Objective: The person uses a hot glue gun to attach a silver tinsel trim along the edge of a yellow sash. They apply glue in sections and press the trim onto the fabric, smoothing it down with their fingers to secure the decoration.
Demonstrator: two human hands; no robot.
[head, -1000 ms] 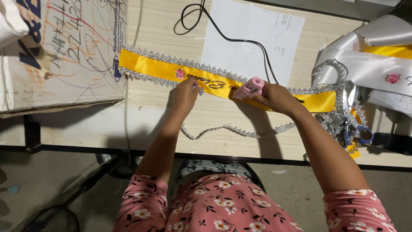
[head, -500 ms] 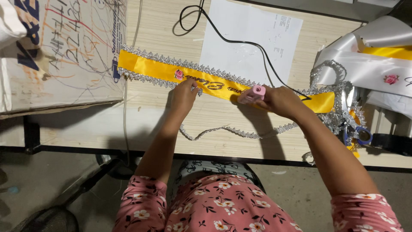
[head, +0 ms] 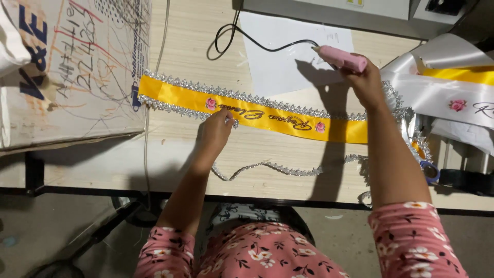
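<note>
— Well, how many sashes were laid out?

— One yellow satin sash (head: 257, 110) was spread flat across the wooden table (head: 195, 46), edged with silver trim and printed with two pink roses and dark script. A white sash (head: 442, 95) with one rose was piled at the right, with a strip of yellow ribbon (head: 463, 75) over it. One loose length of silver trim (head: 267, 167) was curled on the table below the yellow sash.

— And the hands?

— The left hand (head: 213, 135) was pressed on the lower edge of the yellow sash, fingertips on the trim; nothing was grasped. The right hand (head: 366, 82) was clenched around one pink glue gun (head: 342, 58), held above the sash's far end, over a white sheet of paper (head: 288, 56); its black cord (head: 247, 38) was looped across the table.

— Anything else?

— One scribbled cardboard box (head: 72, 72) was seen at the left, just beside the sash's end.
</note>
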